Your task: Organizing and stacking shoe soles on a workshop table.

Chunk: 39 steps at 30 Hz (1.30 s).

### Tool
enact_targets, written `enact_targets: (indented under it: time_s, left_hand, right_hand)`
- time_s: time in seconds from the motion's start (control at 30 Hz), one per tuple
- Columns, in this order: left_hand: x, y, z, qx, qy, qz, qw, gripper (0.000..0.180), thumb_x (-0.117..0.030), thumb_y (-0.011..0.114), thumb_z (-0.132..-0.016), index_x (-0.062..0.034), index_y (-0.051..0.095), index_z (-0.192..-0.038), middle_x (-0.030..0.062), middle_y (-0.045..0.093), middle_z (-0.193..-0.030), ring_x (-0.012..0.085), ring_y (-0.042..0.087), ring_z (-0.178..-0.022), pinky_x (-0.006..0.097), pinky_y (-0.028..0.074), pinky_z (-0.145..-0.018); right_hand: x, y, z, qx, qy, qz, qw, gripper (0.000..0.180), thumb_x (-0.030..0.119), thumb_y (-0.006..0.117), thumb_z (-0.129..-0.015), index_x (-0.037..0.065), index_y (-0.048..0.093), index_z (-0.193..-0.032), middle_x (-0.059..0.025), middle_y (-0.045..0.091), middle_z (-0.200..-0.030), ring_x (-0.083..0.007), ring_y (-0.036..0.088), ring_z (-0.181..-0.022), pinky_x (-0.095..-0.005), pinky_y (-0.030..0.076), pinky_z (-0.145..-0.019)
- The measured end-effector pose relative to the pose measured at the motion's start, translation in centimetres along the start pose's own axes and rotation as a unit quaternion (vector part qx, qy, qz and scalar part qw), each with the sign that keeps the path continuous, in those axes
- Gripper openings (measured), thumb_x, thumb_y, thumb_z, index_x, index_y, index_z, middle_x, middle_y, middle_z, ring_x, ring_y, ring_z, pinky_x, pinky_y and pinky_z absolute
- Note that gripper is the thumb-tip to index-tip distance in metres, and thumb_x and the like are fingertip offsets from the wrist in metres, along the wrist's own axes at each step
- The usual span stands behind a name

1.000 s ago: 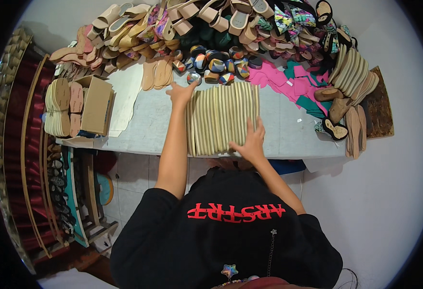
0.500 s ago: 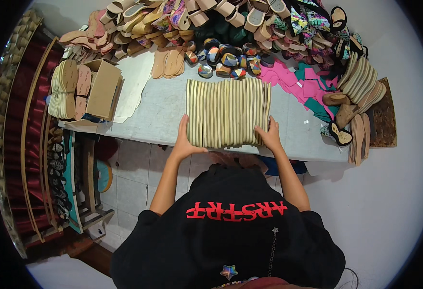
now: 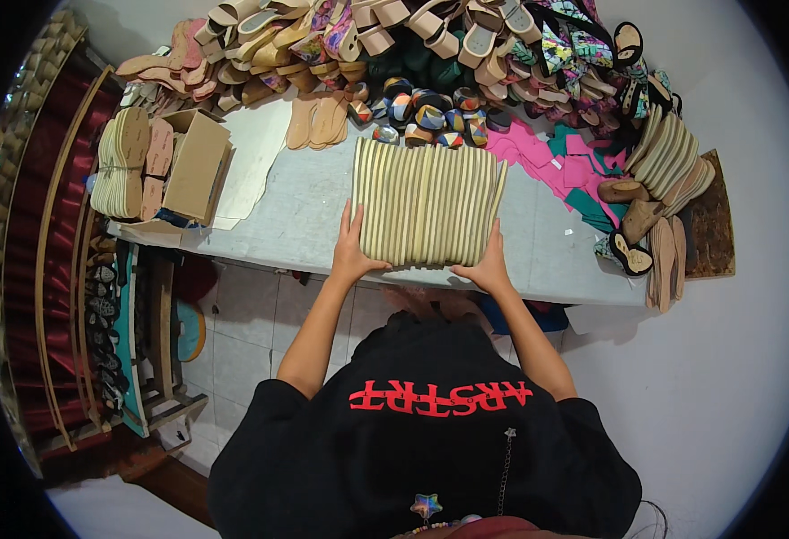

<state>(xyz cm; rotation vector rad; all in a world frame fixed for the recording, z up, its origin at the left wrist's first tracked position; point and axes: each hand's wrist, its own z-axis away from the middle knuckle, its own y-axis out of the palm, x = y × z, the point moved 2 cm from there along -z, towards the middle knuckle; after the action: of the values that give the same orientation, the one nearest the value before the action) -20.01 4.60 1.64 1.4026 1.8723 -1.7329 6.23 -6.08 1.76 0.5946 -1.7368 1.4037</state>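
Note:
A long row of cream and tan shoe insoles [image 3: 426, 207] stands on edge, packed side by side near the table's front edge. My left hand [image 3: 351, 250] presses against the row's left end, fingers along its side and thumb at the near edge. At the opposite end, my right hand [image 3: 486, 260] has its fingers against the side and its thumb along the near edge. Between them the two hands clasp the row. The rightmost insole tilts outward at its far end.
Behind the row lie colourful patterned shoe pieces [image 3: 430, 117] and a large heap of sandals [image 3: 475, 40]. Pink fabric scraps [image 3: 538, 160] and wooden shoe lasts [image 3: 643, 218] are to the right. On the left stands a cardboard box [image 3: 195, 171] beside tied insoles [image 3: 123, 171].
My left hand has closed in against the row's left end. My right thumb has slid from the row's top to its near edge, and the row looks squeezed narrower.

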Motion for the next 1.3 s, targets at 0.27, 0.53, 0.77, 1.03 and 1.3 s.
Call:
enact_targets:
  time_s: [0.27,0.53,0.77,1.03,1.3]
  left_hand:
    - [0.0,0.0,-0.5,0.01,-0.008,-0.014,1.0,0.127,-0.03,0.086,-0.027,-0.0041,0.022,-0.134,0.0206,0.015,-0.14,0.0376,0.027,-0.125,0.042,0.036,-0.098]
    - [3.5,-0.6,0.2,-0.03,-0.166,0.235,0.957,0.09,-0.035,0.069,-0.073,-0.004,0.013,-0.137,0.0234,0.034,-0.126,0.0315,0.036,-0.117,0.04,0.032,-0.096]
    - [3.9,-0.6,-0.2,-0.048,-0.24,0.257,0.935,0.065,-0.035,0.058,-0.082,-0.0033,0.029,-0.131,0.0215,0.042,-0.122,0.0281,0.045,-0.11,0.036,0.037,-0.091]
    - [3.0,0.0,-0.8,-0.026,-0.203,0.243,0.948,0.057,-0.036,0.055,-0.083,-0.0019,0.039,-0.126,0.019,0.045,-0.121,0.0272,0.045,-0.11,0.037,0.039,-0.089]
    - [6.5,-1.5,-1.9,0.025,-0.249,0.267,0.931,0.055,-0.041,0.049,-0.086,-0.0062,0.039,-0.126,0.0158,0.049,-0.113,0.0232,0.05,-0.1,0.033,0.043,-0.077]
  right_hand:
    - [-2.0,0.4,-0.5,0.009,-0.014,0.039,0.999,0.13,0.022,0.083,-0.044,-0.007,-0.008,-0.133,-0.0283,0.024,-0.128,-0.0404,0.029,-0.118,-0.0395,0.029,-0.1]
    - [-5.7,-1.6,-0.5,-0.019,0.052,-0.195,0.979,0.078,0.022,0.063,-0.078,-0.007,0.015,-0.133,-0.0231,0.039,-0.124,-0.0277,0.046,-0.108,-0.0363,0.039,-0.09]
    - [-6.2,-2.7,-1.5,0.012,0.077,-0.246,0.966,0.061,0.02,0.056,-0.083,-0.003,0.024,-0.13,-0.019,0.041,-0.121,-0.0248,0.049,-0.103,-0.0335,0.042,-0.085]
    - [-5.6,-0.3,-1.7,-0.029,-0.043,-0.082,0.995,0.065,0.026,0.06,-0.08,-0.003,0.027,-0.128,-0.0202,0.036,-0.12,-0.028,0.045,-0.104,-0.0373,0.039,-0.088]
    - [-6.3,-0.7,-2.1,-0.087,0.088,-0.213,0.969,0.053,0.024,0.055,-0.085,-0.003,0.034,-0.125,-0.0165,0.046,-0.109,-0.0233,0.05,-0.094,-0.0324,0.042,-0.083]
